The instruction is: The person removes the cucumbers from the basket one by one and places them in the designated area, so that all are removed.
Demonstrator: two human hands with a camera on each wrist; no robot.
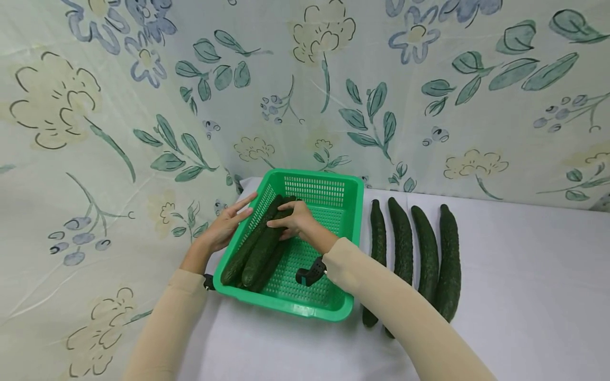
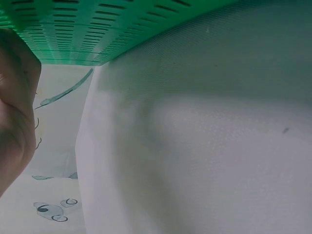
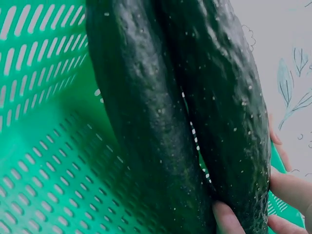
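Observation:
Inside the green basket (image 1: pixel 314 311), dark green cucumbers lie lengthwise along the left side. My right hand (image 1: pixel 302 219) pinches the upper part of one cucumber (image 1: pixel 261 254) between thumb and fingers; another cucumber (image 1: pixel 235 264) rests to its left. In the right wrist view, fingertips (image 3: pixel 290 190) lie against the right side of the gripped cucumber (image 3: pixel 234 107), with a second cucumber (image 3: pixel 146 107) beside it. My left hand (image 1: pixel 226 227) touches the basket's left wall from outside, fingers extended. The left wrist view shows that hand (image 2: pixel 17 107) under the basket's slotted side (image 2: pixel 83 29).
Several long cucumbers (image 1: pixel 426 248) lie side by side on the white tabletop (image 1: pixel 524 275), right of the basket; my right forearm passes over their lower ends. A floral cloth (image 1: pixel 305 84) hangs behind and to the left.

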